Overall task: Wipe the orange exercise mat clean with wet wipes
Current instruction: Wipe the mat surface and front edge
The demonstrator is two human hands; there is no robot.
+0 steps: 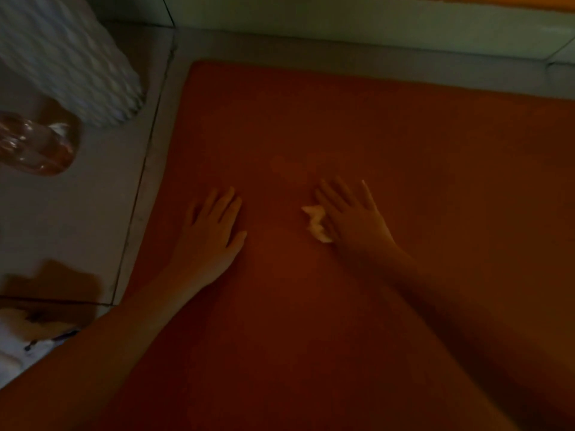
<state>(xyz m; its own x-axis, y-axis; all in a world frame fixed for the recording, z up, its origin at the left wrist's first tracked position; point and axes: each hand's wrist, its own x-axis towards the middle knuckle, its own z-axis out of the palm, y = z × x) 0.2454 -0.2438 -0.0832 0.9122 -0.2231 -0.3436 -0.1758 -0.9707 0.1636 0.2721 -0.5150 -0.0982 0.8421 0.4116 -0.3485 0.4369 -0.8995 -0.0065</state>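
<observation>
Currently the orange foam exercise mat point(389, 126) lies on the grey tiled floor point(102, 194) with the left hand point(211, 227) flat and empty, bracing it, and the right hand point(353, 219) straight-fingered, pressing the crumpled white wet wipe point(315, 223) down — I'd use even palm pressure and overlapping strokes.

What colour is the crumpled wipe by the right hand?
The wipe looks white to pale cream in the dim head view.

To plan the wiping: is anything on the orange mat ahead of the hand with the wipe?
Nothing visible lies on the mat beyond the right hand and its wet wipe; the left hand rests aside.
</observation>
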